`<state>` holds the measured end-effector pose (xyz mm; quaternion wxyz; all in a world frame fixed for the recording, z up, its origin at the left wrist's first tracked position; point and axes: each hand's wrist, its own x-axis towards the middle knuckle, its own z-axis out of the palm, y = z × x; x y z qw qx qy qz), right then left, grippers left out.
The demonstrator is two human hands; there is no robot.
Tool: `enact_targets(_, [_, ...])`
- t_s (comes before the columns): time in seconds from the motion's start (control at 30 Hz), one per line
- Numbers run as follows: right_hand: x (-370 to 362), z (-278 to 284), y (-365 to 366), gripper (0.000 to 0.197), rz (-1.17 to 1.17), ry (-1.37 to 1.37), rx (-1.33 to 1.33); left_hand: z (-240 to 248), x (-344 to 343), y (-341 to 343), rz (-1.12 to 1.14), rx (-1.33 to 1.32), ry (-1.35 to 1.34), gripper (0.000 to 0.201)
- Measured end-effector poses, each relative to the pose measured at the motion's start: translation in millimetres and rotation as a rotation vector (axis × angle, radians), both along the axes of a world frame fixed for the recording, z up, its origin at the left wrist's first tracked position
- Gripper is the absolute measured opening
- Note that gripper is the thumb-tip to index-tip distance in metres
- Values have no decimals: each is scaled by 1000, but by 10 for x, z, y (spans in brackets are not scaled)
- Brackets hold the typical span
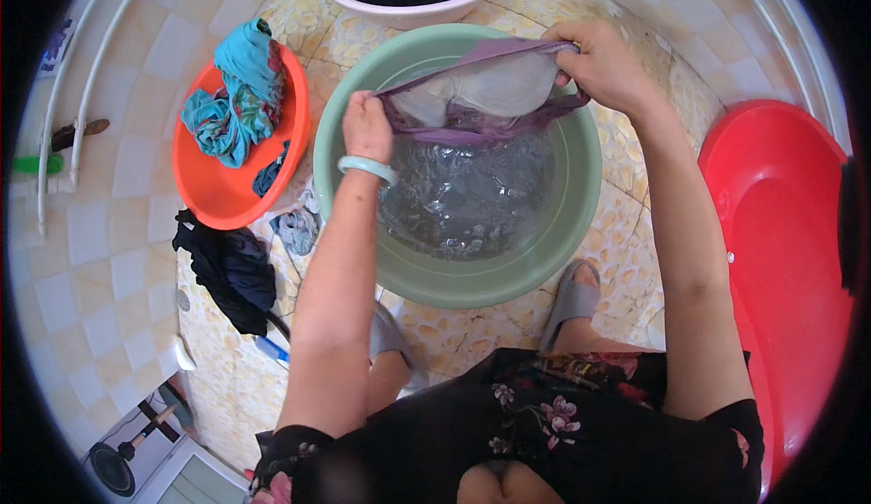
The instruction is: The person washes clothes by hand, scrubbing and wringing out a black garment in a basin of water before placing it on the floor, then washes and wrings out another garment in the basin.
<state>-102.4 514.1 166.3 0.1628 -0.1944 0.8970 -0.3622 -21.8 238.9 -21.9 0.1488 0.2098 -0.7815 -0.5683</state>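
Observation:
A wet purple bra [481,96] with pale grey cup linings is stretched between my two hands. It hangs over the far half of a large green basin [578,205], above the greyish water [463,200] in it. My left hand [367,127], with a pale bangle at the wrist, is closed on the bra's left end near the basin's left side. My right hand [601,64] pinches the other end just beyond the basin's far right rim. The inner side of the cups faces me.
An orange basin [188,191] with turquoise cloth [240,96] stands left. Dark clothes [231,268] lie on the tiles below it. A pink-white basin [408,16] holding black cloth is at the far side. A red tub [780,259] stands right. My slippered feet flank the basin's near side.

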Motion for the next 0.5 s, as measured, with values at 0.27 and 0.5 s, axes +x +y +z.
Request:
enact_targets(0.27, [-235, -955, 291, 22, -363, 154, 146, 927, -181, -263, -306, -280, -85, 29])
enact_targets(0.5, [-178, -709, 98, 14, -566, -566, -728, 1518, -277, -536, -734, -856, -303, 33])
